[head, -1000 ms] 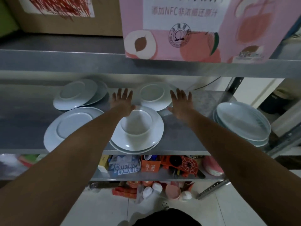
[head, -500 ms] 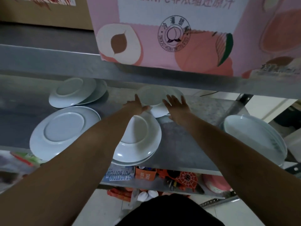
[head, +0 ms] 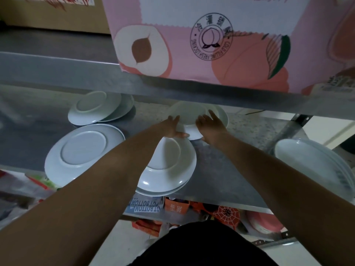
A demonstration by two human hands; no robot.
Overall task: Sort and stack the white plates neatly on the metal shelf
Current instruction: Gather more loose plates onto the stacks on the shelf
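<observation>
Your left hand [head: 173,127] and right hand [head: 210,125] clasp the rims of the back-centre plate [head: 189,117] on the shelf [head: 221,166]. Its front edge overlaps the front-edge stack [head: 169,169]; dragging it out could chip or shove that stack off.

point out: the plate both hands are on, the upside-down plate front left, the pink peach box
back plate [head: 189,114], head view, on its upturned base between the hands
upside-down plate [head: 82,148], head view, centre of its foot ring
peach box [head: 240,60], head view, its front face
</observation>
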